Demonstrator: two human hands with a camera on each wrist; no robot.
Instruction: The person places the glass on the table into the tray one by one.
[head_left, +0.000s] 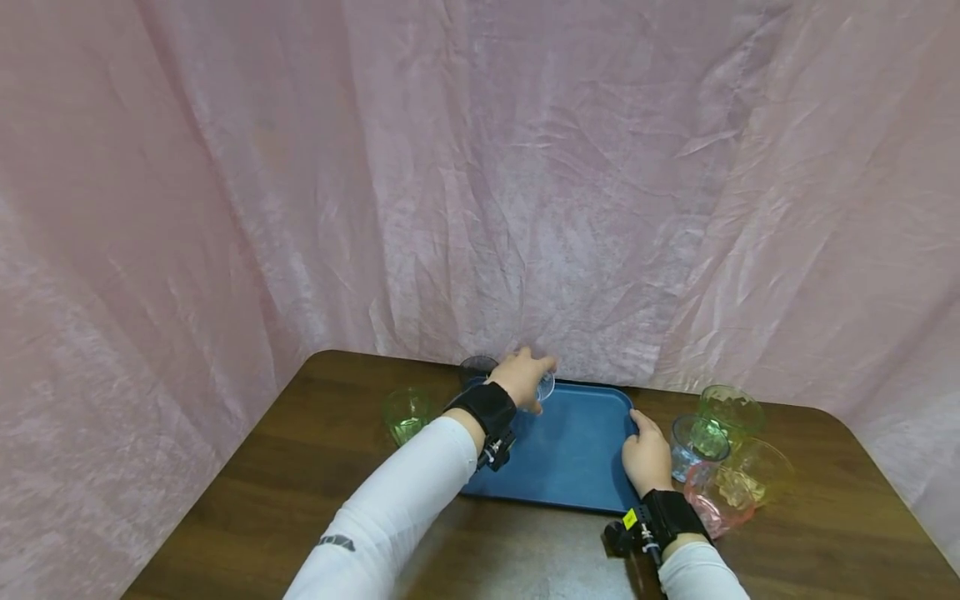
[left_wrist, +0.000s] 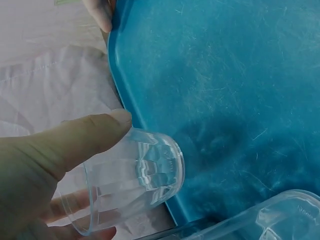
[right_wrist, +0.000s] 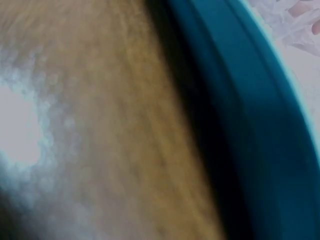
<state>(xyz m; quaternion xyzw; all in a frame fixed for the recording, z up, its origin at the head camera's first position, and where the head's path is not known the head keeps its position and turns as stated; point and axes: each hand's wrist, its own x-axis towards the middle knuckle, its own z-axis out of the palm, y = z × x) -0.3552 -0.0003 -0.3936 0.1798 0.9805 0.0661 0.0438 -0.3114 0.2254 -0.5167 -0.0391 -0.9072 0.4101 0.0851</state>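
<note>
Nearby, the right hand (head_left: 647, 454) touches a blue tray's (head_left: 573, 450) right edge; whether it grips cannot be told. Farther off, the left hand (head_left: 519, 382) grips a clear cup (left_wrist: 155, 170) at the tray's far edge, its base end toward the tray. Beneath lies a wooden table (head_left: 300, 475); behind hangs a pink curtain (head_left: 480, 167).

Below my right wrist I see the worktop (right_wrist: 115, 130), brown and wood-grained, too blurred for detail, with a white glare (right_wrist: 17, 127) at the left. The blue tray (right_wrist: 255, 115) slants from the top down to the lower right, showing me its curved edge; a black band (right_wrist: 205, 130) runs between it and the wood. Beyond the rim, at upper right, I have crinkled pale cloth (right_wrist: 280, 25) and, cut off by the frame, what look like fingers (right_wrist: 303, 7).
</note>
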